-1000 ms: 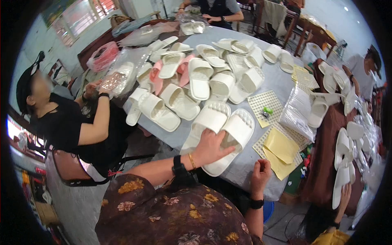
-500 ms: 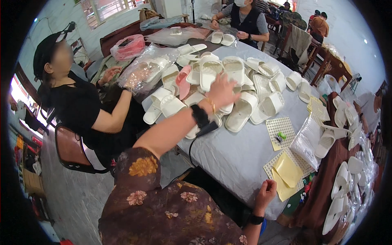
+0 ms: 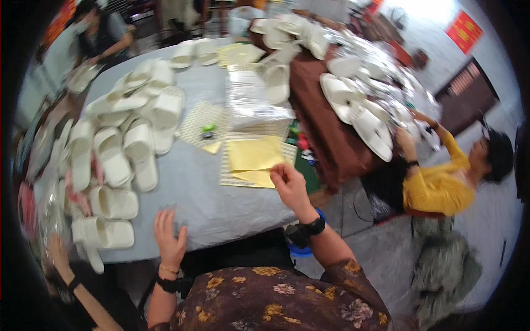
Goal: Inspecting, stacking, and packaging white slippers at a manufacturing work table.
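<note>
A head-worn fisheye looks down from behind the near edge of the counter (image 3: pixel 182 182), facing across it, fairly close above the left hand (image 3: pixel 170 238) and right hand (image 3: pixel 291 187), its wide field reaching the floor (image 3: pixel 370 259) right of the counter.

Decent gap over the grey sheet-covered table (image 3: pixel 212 218) between the bare left hand (image 3: pixel 170 237) and right hand (image 3: pixel 291 190), but piled white open-toed slippers (image 3: pixel 113 157) totally clog the left side tbh.

No readable text, only blurred yellowish markings on the red sign (image 3: pixel 465 31) on the pale wall (image 3: pixel 499 52)
</note>
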`<action>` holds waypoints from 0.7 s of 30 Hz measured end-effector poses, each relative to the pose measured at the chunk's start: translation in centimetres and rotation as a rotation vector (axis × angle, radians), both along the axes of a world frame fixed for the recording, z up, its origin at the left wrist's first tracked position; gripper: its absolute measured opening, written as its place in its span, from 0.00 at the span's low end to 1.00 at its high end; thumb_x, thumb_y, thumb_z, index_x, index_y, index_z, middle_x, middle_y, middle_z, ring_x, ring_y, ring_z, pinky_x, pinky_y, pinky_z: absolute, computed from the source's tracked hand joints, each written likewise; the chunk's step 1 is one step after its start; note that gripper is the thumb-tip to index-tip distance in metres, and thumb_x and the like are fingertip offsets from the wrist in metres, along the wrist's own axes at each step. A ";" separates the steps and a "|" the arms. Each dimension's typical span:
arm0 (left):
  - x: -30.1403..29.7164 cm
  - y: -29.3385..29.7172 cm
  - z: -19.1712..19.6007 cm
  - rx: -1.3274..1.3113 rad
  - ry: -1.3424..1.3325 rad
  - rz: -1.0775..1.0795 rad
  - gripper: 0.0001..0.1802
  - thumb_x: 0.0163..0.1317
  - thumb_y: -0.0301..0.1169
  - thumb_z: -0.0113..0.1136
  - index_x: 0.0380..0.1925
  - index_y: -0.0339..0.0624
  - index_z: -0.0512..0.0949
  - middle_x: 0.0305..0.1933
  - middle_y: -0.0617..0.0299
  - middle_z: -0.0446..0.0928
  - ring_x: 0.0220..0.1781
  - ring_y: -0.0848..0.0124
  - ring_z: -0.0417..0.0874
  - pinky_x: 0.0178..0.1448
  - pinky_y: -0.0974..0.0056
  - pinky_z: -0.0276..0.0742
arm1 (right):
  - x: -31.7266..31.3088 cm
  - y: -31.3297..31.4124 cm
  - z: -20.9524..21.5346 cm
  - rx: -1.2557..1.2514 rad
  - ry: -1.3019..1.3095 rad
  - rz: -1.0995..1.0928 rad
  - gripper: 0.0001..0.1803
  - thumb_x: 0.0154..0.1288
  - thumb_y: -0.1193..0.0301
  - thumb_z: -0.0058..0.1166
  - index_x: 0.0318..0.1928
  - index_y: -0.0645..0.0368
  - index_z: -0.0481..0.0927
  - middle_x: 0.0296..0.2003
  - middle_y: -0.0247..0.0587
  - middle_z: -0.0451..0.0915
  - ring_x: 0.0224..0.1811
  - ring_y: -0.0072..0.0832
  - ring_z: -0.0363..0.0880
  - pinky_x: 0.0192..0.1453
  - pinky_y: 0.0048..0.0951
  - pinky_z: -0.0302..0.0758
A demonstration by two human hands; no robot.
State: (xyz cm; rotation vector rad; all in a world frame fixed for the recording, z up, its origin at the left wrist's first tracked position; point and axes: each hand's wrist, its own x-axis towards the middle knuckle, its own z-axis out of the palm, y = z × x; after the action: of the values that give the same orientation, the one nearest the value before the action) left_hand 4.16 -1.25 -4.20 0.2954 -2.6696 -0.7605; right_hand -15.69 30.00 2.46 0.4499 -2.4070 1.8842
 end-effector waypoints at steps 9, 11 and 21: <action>-0.8 1.9 -0.3 -0.024 0.025 -0.048 0.28 0.64 0.33 0.59 0.62 0.34 0.71 0.68 0.46 0.67 0.73 0.47 0.62 0.76 0.46 0.54 | -10.3 20.7 7.1 0.400 0.493 -0.819 0.10 0.61 0.77 0.55 0.44 0.64 0.80 0.42 0.50 0.80 0.39 0.39 0.81 0.43 0.34 0.77; -0.9 2.0 0.0 -0.019 0.030 -0.056 0.27 0.64 0.33 0.59 0.62 0.34 0.71 0.68 0.46 0.68 0.73 0.47 0.63 0.75 0.46 0.54 | -13.5 26.5 6.6 0.565 0.455 -0.971 0.16 0.57 0.76 0.55 0.48 0.64 0.80 0.47 0.54 0.79 0.44 0.46 0.81 0.49 0.40 0.78; -1.7 0.9 -2.3 -0.131 0.063 -0.004 0.25 0.60 0.34 0.62 0.56 0.36 0.75 0.64 0.47 0.71 0.68 0.47 0.68 0.71 0.46 0.60 | -22.8 36.5 4.4 0.771 0.158 -0.679 0.26 0.52 0.71 0.54 0.54 0.65 0.80 0.46 0.54 0.84 0.50 0.42 0.82 0.55 0.38 0.76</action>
State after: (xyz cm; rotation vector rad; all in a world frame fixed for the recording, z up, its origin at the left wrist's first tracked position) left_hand 2.47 -0.33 -6.49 0.2288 -2.6460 -0.5834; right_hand -38.44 66.52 6.86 -0.1948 -2.6088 0.6143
